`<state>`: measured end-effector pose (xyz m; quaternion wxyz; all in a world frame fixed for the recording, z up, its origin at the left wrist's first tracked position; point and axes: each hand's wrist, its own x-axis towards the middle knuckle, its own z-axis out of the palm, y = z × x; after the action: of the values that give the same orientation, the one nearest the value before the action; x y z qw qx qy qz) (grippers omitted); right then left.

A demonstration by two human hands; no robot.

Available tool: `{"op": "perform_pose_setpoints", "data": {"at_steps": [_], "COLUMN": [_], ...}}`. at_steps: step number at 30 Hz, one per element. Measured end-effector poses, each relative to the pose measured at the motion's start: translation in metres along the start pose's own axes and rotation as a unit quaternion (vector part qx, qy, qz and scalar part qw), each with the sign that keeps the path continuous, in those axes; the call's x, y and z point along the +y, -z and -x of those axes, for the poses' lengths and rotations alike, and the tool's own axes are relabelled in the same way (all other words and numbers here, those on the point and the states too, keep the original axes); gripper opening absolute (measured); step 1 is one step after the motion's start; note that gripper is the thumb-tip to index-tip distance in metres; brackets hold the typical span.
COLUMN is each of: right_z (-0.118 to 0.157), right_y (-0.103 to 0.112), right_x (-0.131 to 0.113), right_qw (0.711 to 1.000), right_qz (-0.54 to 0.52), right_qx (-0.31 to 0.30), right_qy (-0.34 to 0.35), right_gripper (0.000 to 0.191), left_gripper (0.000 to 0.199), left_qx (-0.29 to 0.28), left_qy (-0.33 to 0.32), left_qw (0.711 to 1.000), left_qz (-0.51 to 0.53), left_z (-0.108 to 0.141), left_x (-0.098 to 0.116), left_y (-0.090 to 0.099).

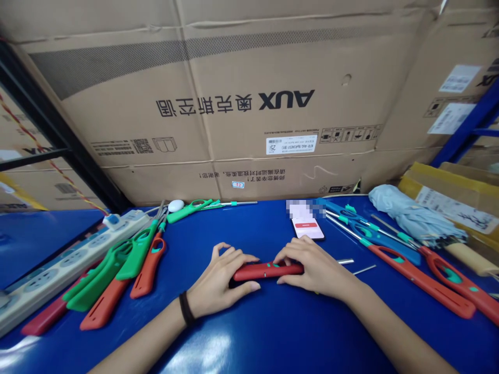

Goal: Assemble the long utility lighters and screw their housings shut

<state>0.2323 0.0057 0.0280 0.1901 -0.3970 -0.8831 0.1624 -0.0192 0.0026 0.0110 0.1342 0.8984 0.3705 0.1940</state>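
A red long-necked lighter [255,272] lies level between both hands, just over the blue table. My left hand [223,280], with a dark band at the wrist, grips its left end between thumb and fingers. My right hand [312,265] is closed around its other end, near the green trigger. A metal tube [345,261] shows beyond the right hand; whether it belongs to this lighter I cannot tell. Behind the right hand lies a phone [307,226] with a lit screen.
Green lighters [136,252] and an orange lighter [150,267] lie at left beside a white power strip [58,265]. At right are red lighters [424,283], a blue lighter [401,244] and a folded umbrella [417,215]. A large cardboard box [234,62] walls off the back.
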Motion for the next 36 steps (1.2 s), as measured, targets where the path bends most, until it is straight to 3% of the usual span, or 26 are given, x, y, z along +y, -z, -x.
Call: {"op": "perform_pose_setpoints", "data": {"at_steps": [8,16,20,23,28,31,33,36], "right_z": [0.003,0.004,0.004,0.004,0.004,0.005,0.006,0.008], "right_y": [0.003,0.002,0.002,0.003,0.004,0.005,0.005,0.006], "right_x": [0.000,0.001,-0.001,-0.002,-0.003,-0.001,0.002,0.008], "right_qw": [0.999,0.999,0.999,0.996,0.997,0.996,0.995,0.994], "right_qz": [-0.021,-0.001,0.004,-0.013,-0.025,-0.038,-0.047,-0.053], "right_qx": [-0.021,-0.014,-0.015,-0.037,-0.046,-0.055,-0.061,-0.063], "right_qy": [-0.038,-0.043,-0.051,-0.076,-0.059,-0.053,-0.056,-0.073], "right_gripper": [0.018,0.028,0.032,0.031,0.037,0.038,0.039,0.042], "left_gripper": [0.065,0.021,0.015,0.020,0.028,0.019,0.012,0.014], "left_qx": [0.002,0.043,0.058,0.046,0.036,-0.018,-0.054,-0.078], "left_qy": [-0.005,-0.065,-0.039,0.002,0.052,0.084,0.086,0.037], "left_qw": [1.000,0.997,0.998,0.999,0.998,0.994,0.993,0.996], "left_qz": [0.001,-0.003,-0.004,-0.020,0.023,0.069,0.064,0.023], "left_z": [0.000,0.000,0.000,0.000,-0.004,-0.009,-0.015,-0.027], "left_x": [0.001,0.006,0.002,-0.003,-0.014,-0.019,-0.020,-0.016], "left_y": [0.001,0.005,0.004,0.002,0.001,0.007,0.013,0.021]}}
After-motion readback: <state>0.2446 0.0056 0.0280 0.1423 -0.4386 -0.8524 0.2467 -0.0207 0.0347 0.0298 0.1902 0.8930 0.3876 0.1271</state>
